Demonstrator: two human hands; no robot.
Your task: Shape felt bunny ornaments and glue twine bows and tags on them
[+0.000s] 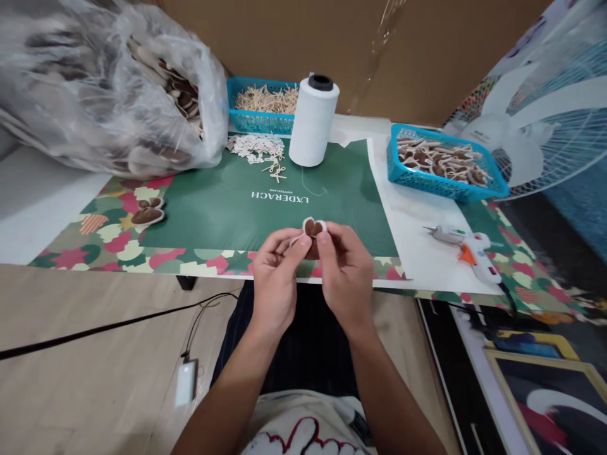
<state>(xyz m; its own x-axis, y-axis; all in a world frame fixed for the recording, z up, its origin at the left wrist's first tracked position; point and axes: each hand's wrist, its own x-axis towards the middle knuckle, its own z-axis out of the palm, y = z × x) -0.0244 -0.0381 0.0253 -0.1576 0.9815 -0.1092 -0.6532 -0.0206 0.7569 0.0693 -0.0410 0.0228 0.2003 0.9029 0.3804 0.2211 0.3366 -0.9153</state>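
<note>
Between my two hands, just above the table's front edge, is a small brown felt piece with a whitish border and two rounded lobes point(311, 226). My left hand point(277, 278) pinches its left side between thumb and fingers. On the other side, my right hand point(347, 272) pinches it the same way, thumbs almost touching. The lower part of the piece is mostly hidden by the thumbs. Similar brown-and-white pieces point(148, 215) lie on the table to the left.
A white thread spool point(313, 123) stands behind my hands, beside white scraps point(256, 146) and small beige loops point(275, 169). Blue baskets hold beige loops point(265, 100) and brown pieces point(443, 161). A plastic bag point(109, 88) bulges at left. At right are a glue gun point(474, 249) and a fan point(516, 126).
</note>
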